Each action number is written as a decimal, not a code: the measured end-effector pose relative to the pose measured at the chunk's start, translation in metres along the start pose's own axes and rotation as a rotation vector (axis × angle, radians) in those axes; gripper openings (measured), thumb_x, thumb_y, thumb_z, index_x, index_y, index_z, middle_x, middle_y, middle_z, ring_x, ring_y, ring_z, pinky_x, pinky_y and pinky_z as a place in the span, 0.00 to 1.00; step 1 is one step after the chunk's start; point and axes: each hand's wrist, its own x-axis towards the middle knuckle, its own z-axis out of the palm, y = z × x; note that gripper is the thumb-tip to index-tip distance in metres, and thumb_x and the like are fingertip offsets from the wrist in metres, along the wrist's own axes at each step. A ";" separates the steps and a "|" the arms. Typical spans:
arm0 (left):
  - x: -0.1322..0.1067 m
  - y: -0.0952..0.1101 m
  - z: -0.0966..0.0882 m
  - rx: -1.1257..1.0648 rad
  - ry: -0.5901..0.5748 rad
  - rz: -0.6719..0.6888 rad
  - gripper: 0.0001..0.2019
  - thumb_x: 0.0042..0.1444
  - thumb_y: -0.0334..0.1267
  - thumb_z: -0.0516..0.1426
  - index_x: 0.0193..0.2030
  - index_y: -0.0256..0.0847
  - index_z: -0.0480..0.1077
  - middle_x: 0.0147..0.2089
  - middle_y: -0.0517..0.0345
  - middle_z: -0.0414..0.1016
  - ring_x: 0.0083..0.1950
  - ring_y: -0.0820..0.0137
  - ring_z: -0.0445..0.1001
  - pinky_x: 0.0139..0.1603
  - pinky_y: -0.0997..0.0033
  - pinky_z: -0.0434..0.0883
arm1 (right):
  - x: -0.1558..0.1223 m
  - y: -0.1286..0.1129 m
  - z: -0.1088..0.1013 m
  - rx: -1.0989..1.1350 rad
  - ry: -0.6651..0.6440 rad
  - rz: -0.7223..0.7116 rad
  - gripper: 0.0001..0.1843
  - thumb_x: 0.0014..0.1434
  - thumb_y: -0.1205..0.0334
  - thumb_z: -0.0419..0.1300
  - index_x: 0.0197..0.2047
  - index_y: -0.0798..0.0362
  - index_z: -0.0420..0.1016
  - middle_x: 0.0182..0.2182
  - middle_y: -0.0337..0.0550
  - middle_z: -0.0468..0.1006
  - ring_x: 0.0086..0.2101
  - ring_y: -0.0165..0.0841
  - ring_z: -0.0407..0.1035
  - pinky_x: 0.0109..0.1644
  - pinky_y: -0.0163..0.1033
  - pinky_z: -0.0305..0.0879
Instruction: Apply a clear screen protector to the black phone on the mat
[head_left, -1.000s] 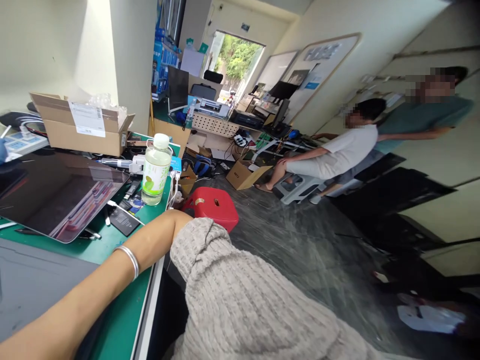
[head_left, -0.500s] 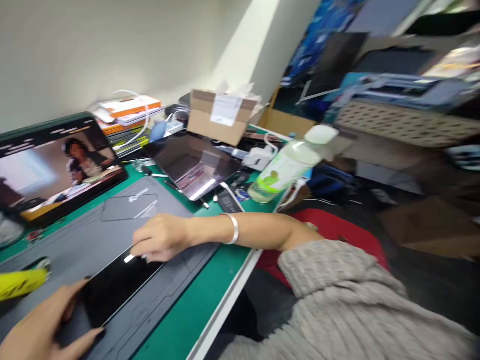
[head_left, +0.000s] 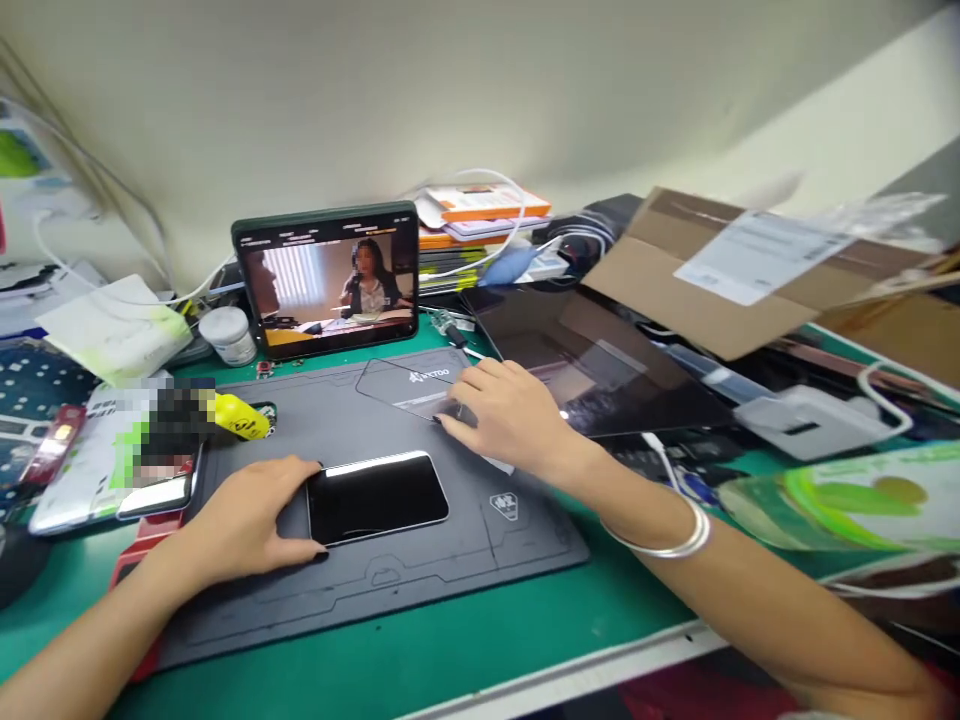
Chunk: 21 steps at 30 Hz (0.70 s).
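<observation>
Two hands over a gray mat point(head_left: 529, 555): one bracing a phone point(head_left: 379, 500), one at a thin clear sheet point(head_left: 397, 385).
Screen up, the phone lies flat near the mat's middle, its left end between the thumb and fingers of the left hand point(head_left: 244, 515), a wide span that probably keeps it from sliding. The right hand point(head_left: 510, 415) is narrow, fingers curled down at the right end of the clear sheet, toward the mat's far side; whether they pinch it I cannot tell. The mat likely spares phone and sheet the hard green table point(head_left: 465, 640). Beyond its far edge a tablet point(head_left: 334, 280) is propped up, presumably so its picture faces the person. A large dark screen point(head_left: 592, 350) lies to the right, and a drink bottle point(head_left: 847, 495) sits farther right, off the mat.
</observation>
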 end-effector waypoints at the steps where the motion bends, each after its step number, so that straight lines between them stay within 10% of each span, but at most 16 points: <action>1: 0.000 0.001 0.000 -0.008 0.005 -0.001 0.30 0.50 0.53 0.59 0.57 0.41 0.60 0.49 0.55 0.67 0.49 0.64 0.67 0.49 0.66 0.64 | 0.001 0.001 0.004 0.023 0.032 -0.010 0.13 0.56 0.56 0.59 0.39 0.58 0.74 0.39 0.46 0.74 0.42 0.38 0.64 0.44 0.42 0.55; 6: 0.000 0.002 0.002 -0.003 0.032 0.042 0.31 0.50 0.53 0.59 0.57 0.39 0.61 0.50 0.53 0.68 0.48 0.63 0.68 0.49 0.64 0.64 | 0.000 0.004 0.015 0.019 -0.067 0.007 0.26 0.56 0.54 0.60 0.54 0.60 0.65 0.47 0.50 0.72 0.47 0.42 0.65 0.49 0.45 0.60; 21: -0.002 0.000 0.009 -0.015 0.060 0.035 0.32 0.49 0.53 0.60 0.58 0.40 0.60 0.52 0.55 0.67 0.50 0.63 0.67 0.50 0.65 0.63 | 0.002 0.007 0.019 -0.014 -0.094 -0.047 0.18 0.64 0.65 0.43 0.51 0.58 0.68 0.35 0.45 0.75 0.36 0.39 0.70 0.31 0.41 0.56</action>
